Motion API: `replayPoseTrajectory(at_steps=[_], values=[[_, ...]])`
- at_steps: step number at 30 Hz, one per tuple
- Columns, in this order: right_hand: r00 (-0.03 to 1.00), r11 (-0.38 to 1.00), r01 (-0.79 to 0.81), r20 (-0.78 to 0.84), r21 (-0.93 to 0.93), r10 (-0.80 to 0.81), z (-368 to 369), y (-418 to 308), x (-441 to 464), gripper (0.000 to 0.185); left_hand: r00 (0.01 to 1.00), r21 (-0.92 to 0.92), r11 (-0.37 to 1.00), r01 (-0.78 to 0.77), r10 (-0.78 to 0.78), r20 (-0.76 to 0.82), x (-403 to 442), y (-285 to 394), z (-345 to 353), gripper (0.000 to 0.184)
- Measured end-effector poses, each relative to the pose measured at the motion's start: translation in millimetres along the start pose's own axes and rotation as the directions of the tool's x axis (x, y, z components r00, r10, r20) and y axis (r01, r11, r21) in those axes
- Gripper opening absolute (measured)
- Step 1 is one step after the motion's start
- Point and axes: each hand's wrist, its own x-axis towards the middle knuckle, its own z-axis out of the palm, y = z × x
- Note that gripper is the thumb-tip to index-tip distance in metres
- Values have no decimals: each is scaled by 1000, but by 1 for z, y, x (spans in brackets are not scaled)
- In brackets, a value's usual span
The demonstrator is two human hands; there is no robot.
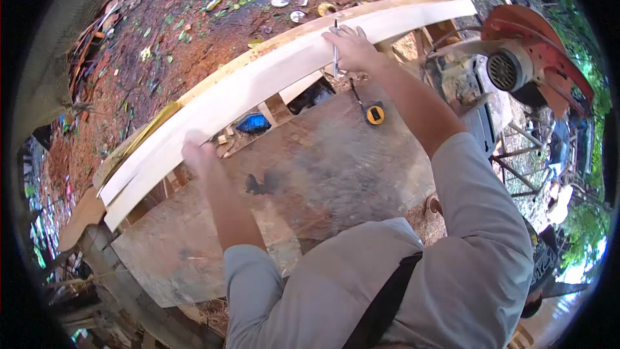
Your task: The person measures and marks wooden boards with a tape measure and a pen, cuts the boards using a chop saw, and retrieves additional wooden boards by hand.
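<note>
The right hand (351, 50) holds a slim pen-like tool (336, 64) across the pale board (258, 84), the blurred left hand (200, 153) by its near edge, a tape measure (375, 114) on the worktop (329, 155).

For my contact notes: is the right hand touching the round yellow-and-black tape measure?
Apart: the head view shows a visible gap between the right hand and the tape measure.

Left grip (201, 152) smeared by blur, part of the table (361, 174) hidden.
The left fingers run together, so whether they touch the pale board (258, 84) cannot be told; the person's grey shirt (355, 271) covers the table's near side and is cut off by the bottom edge; markings on the yellow tape measure (375, 114) are too small to read, and the blue object (254, 123) too small to identify.
</note>
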Motion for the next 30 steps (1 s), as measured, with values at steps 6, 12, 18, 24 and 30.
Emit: replayPoseTrajectory(at_steps=[6, 12, 18, 24, 30], values=[[997, 997, -77, -6, -31, 76, -6, 15, 25, 71, 953, -230, 926, 299, -302, 21, -39, 95, 58, 29], [992, 988, -120, 32, -98, 123, 1, 36, 32, 78, 822, 601, 561, -569, 358, 443, -8, 140, 43, 39], [986, 980, -109, 106, -167, 128, -4, 42, 45, 77, 733, 743, 31, -669, -138, 666, 56, 128, 36, 51], [984, 980, -81, 142, -181, 108, 5, 67, 60, 55, 692, 676, 162, -719, 72, 719, 77, 105, 19, 38], [998, 981, -22, 51, -191, 33, 10, 74, 53, 53, 632, 616, 147, -774, 107, 768, 65, 116, 15, 45]])
